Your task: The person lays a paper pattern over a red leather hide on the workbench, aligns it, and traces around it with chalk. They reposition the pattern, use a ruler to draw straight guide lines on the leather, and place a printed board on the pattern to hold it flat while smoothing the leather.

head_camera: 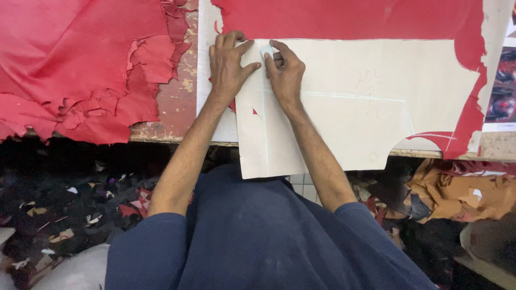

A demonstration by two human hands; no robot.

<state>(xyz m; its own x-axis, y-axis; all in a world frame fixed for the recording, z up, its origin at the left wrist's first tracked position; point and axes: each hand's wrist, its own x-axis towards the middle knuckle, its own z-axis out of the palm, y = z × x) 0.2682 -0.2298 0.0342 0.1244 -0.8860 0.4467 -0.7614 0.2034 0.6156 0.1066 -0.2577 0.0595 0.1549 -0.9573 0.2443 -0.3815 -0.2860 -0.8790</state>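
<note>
From the head camera I look straight down at my two hands meeting at the upper left corner of a cream cardboard pattern (344, 102) that lies on a red leather hide (349, 19) spread over the bench (180, 102). My left hand (228, 67) presses flat on the corner, fingers spread, its grip closed on nothing. My right hand (285, 70) pinches a small pale piece of chalk (266, 50) against the pattern's top edge. As I judge it, the marking is barely begun: I can see no chalk line on the red along the top edge or down the right side, so nearly the whole outline is left. A second, ragged red hide (80, 64) lies to the left, and tan leather scraps (457, 188) are heaped on the floor below.
</note>
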